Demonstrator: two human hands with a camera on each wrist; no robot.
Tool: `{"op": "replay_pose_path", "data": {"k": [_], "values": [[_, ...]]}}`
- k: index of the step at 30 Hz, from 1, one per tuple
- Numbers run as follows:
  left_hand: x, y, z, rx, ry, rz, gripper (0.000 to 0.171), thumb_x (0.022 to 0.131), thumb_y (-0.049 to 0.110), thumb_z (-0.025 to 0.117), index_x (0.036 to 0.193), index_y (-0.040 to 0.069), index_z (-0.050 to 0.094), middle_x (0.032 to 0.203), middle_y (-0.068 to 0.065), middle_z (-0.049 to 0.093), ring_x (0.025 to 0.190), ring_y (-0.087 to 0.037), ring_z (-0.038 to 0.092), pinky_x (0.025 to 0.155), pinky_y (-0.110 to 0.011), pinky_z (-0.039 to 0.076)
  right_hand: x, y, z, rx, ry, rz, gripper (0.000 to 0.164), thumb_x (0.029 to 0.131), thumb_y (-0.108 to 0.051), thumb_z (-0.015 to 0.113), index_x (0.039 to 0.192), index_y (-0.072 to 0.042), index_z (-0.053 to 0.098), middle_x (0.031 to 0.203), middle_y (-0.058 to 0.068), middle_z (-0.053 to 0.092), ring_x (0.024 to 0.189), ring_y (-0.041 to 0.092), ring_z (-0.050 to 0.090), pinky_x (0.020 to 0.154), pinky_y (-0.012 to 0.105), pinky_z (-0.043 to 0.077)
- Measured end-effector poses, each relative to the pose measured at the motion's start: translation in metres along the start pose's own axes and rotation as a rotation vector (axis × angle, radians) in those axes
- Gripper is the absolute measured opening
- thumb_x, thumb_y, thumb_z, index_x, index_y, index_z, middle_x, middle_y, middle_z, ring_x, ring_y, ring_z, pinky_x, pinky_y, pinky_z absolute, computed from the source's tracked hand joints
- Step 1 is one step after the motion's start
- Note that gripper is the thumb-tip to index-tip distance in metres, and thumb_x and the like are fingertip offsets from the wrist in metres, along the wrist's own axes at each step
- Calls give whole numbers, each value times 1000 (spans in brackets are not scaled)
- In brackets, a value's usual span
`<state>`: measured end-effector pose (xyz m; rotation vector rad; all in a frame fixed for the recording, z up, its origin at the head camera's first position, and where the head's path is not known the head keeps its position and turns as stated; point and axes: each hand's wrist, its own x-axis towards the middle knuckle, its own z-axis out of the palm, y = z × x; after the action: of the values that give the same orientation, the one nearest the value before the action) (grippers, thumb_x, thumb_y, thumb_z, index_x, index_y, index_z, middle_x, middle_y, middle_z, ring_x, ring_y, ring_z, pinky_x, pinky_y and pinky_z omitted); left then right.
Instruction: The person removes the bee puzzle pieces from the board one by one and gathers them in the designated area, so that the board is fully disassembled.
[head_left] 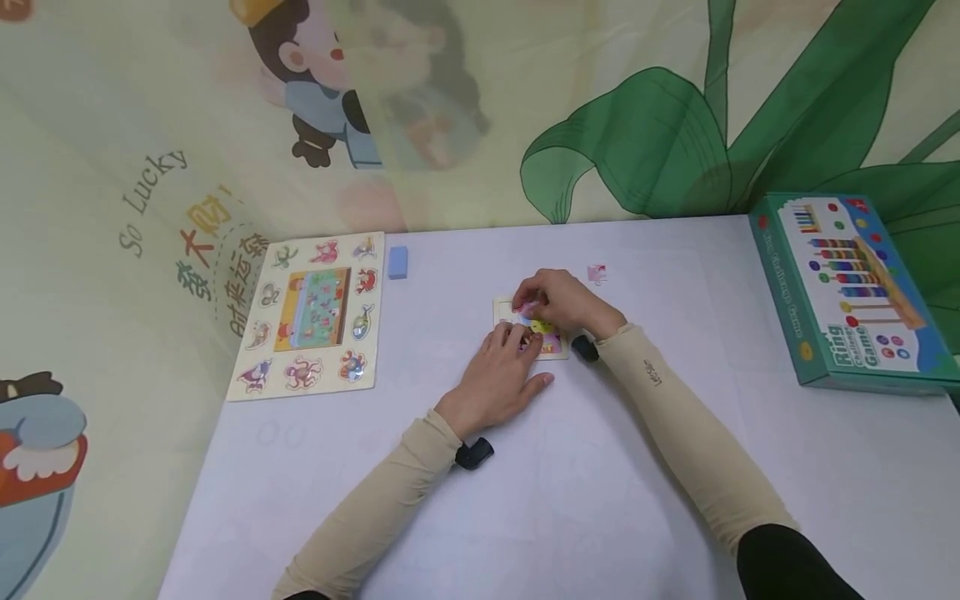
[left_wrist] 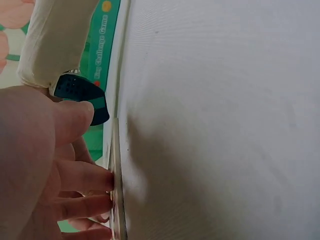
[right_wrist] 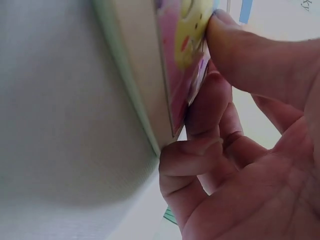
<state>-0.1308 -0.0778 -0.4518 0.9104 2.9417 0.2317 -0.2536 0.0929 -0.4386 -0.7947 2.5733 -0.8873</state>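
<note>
A small jigsaw puzzle board (head_left: pixel 555 347) with a pale frame and a yellow-and-pink picture lies on the white table, partly hidden under both hands. My left hand (head_left: pixel 491 379) rests its fingertips on the board's near left part, thumb spread away, fingers fairly straight. Over the board's upper part, my right hand (head_left: pixel 564 302) pinches a pink puzzle piece (right_wrist: pixel 198 82) between thumb and index finger; in the right wrist view it is tilted against the picture. Beyond the right hand a loose pink puzzle piece (head_left: pixel 597 273) lies on the cloth.
At the left lies a larger sea-animal puzzle board (head_left: pixel 363 287), with a blue block (head_left: pixel 397 262) beside it. A green game box (head_left: pixel 847 292) stands at the right back. Printed fabric (head_left: pixel 480 192) hangs behind the table.
</note>
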Motion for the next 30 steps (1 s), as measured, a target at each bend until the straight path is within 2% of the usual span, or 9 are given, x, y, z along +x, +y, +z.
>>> {"op": "replay_pose_path", "data": {"k": [3,7,11,19,26,30], "values": [[0,0,0,-28,-21,-11,61,110,49,54,153,6,53,156,-16,46,142,-36,42,121,-46,39,1,-1,1,-12,-8,8,13,97,-1,74,106,-10,78,105,11,68,91,25,58,84,39,49],[-1,0,0,-78,-69,-24,65,111,47,50,160,5,45,169,-17,35,157,-40,30,127,-51,32,2,-1,1,-15,-13,26,13,97,-1,73,106,-11,76,110,12,64,92,27,58,87,41,50],[-3,0,-1,-105,-80,-23,66,112,46,48,162,4,41,173,-18,31,162,-40,22,129,-54,27,3,0,1,18,-18,45,12,98,-1,72,106,-10,75,110,11,65,91,26,58,85,40,51],[-7,1,3,-136,-149,-59,78,110,55,46,169,8,27,179,-13,16,166,-33,10,133,-54,16,3,0,1,94,-10,96,30,97,-3,75,125,-6,64,117,14,68,93,26,61,85,36,53],[-10,2,5,-122,-210,-57,78,108,65,43,172,28,19,181,-10,2,167,-33,-1,133,-57,7,2,1,-2,110,7,113,21,96,-9,78,115,-4,70,106,13,69,91,26,60,83,34,53],[-10,3,4,-126,-230,-62,78,107,67,41,172,32,17,181,-8,-2,167,-34,-4,133,-60,5,2,2,-5,118,0,89,15,97,-10,77,109,-3,72,102,12,70,90,25,59,80,33,50]]}}
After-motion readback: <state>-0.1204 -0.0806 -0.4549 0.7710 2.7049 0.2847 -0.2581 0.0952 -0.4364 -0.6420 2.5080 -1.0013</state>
